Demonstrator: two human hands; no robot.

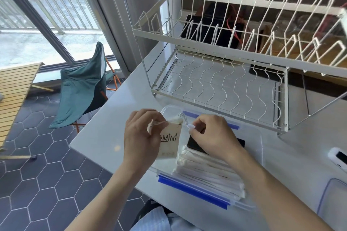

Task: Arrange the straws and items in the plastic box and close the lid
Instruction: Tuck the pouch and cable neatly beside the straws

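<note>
While both hands pinch pouch (170,139) | plastic box (260,148): wrapped straws (206,172), black item (196,145)

Clear plastic box (260,138); paper-wrapped straws (206,172); cloth pouch (170,141).

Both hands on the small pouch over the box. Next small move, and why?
Probably lower the pouch into the plastic box. Left hand and right hand both pinch its top above the open box, wrapped straws already lie inside, and the lid isn't on.
</note>
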